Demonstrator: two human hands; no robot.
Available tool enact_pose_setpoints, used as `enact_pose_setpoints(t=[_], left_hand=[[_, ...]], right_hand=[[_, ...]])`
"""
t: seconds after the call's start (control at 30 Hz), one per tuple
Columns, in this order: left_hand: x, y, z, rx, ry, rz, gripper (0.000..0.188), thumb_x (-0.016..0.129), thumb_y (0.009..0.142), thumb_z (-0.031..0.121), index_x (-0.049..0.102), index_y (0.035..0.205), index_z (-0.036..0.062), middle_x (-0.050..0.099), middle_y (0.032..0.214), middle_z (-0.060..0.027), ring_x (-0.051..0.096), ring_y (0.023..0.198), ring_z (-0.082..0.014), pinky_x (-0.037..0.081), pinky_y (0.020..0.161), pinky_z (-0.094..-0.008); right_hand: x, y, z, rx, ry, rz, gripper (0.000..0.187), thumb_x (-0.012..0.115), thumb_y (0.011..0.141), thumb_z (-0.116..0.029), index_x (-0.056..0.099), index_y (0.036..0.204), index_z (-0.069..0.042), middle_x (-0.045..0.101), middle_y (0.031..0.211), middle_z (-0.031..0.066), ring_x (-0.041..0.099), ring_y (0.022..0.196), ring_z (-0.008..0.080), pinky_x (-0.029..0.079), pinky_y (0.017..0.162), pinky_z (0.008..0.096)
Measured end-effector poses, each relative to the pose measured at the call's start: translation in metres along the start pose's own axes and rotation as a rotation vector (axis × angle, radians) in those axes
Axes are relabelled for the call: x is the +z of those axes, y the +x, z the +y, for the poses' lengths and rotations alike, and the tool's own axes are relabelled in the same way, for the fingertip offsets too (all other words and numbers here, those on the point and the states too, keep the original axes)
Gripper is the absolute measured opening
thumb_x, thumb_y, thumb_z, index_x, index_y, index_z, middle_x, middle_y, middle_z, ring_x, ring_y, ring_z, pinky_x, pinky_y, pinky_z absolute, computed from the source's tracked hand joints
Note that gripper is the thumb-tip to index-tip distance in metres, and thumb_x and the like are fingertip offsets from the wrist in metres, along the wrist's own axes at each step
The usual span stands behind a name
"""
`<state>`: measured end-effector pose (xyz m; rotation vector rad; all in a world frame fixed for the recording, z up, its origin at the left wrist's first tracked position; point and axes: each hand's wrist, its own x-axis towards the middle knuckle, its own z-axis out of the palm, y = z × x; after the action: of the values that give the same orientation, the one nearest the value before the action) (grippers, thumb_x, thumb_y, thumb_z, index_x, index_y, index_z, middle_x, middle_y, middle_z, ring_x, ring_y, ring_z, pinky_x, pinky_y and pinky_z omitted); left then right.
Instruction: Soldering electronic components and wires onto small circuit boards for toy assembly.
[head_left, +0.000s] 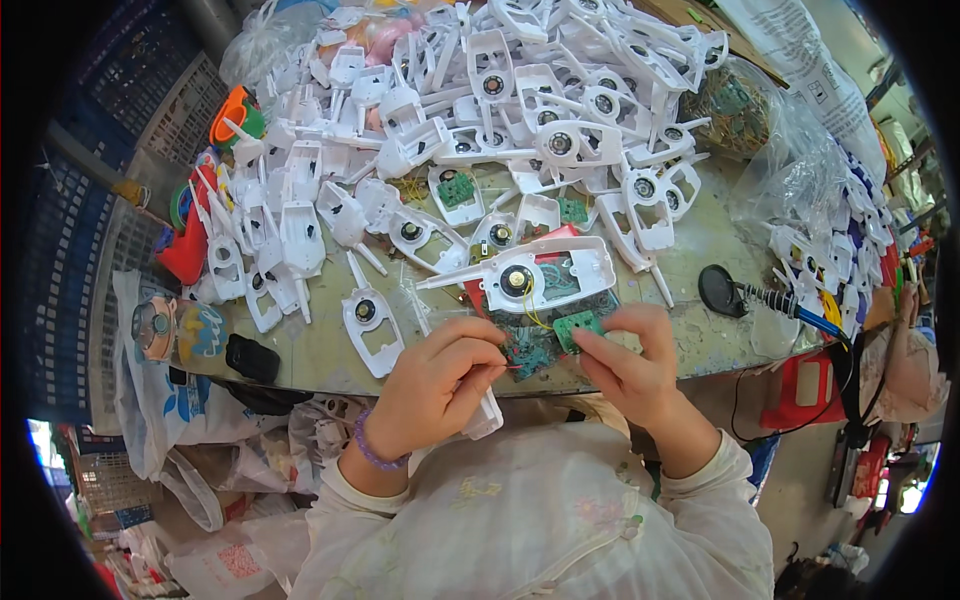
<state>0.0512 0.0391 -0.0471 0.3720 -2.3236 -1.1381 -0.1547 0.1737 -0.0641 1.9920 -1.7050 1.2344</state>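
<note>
My right hand (640,365) pinches a small green circuit board (576,331) between thumb and fingers. Thin yellow wires run from it toward a white plastic housing (588,272), which has a round black speaker (517,281) and lies just beyond my hands. My left hand (437,382) is closed at the fingertips, with fine red wire ends showing beside them. Beneath that hand a white plastic part (485,418) sticks out, mostly hidden; whether it is held I cannot tell. Between the hands lie more green circuit boards (532,352), overlapping one another.
A large heap of white housings (440,90) covers the far table. At right stand a round black pad (720,290) and a blue-handled soldering iron (815,320). A black object (252,358) and a jar (200,335) sit at left. A clear bag of boards (730,108) lies far right.
</note>
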Motion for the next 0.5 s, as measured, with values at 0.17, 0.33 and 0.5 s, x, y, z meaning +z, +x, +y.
enact_pose_setpoints(t=[0.17,0.33,0.5], left_hand=[[0.004,0.006,-0.002,0.053,0.038,-0.085,0.010,0.064,0.081,0.004,0.059,0.089,0.0047,0.059,0.123,-0.0129,0.064,0.084,-0.0275,0.051,0.067,-0.0327],[0.001,0.006,-0.003,0.022,-0.006,-0.120,0.010,0.063,0.081,0.004,0.059,0.089,0.0049,0.057,0.126,-0.0136,0.064,0.084,-0.0279,0.051,0.068,-0.0338],[-0.002,0.005,0.001,0.008,-0.047,-0.063,0.009,0.063,0.081,0.003,0.060,0.089,0.0049,0.061,0.114,-0.0128,0.063,0.083,-0.0263,0.051,0.069,-0.0330]], right_hand=[[0.001,-0.021,-0.002,0.108,-0.006,0.033,0.035,0.070,0.066,0.003,0.066,0.101,-0.003,0.060,0.077,0.0074,0.054,0.062,0.0232,0.044,0.059,0.0325],[0.003,-0.002,-0.011,0.193,0.224,0.200,0.038,0.074,0.065,-0.001,0.061,0.101,-0.001,0.059,0.083,0.0113,0.057,0.069,0.0241,0.046,0.059,0.0322],[0.005,0.009,-0.001,0.183,0.247,0.165,0.041,0.076,0.066,0.000,0.061,0.103,-0.001,0.059,0.087,0.0108,0.058,0.073,0.0256,0.047,0.061,0.0326]])
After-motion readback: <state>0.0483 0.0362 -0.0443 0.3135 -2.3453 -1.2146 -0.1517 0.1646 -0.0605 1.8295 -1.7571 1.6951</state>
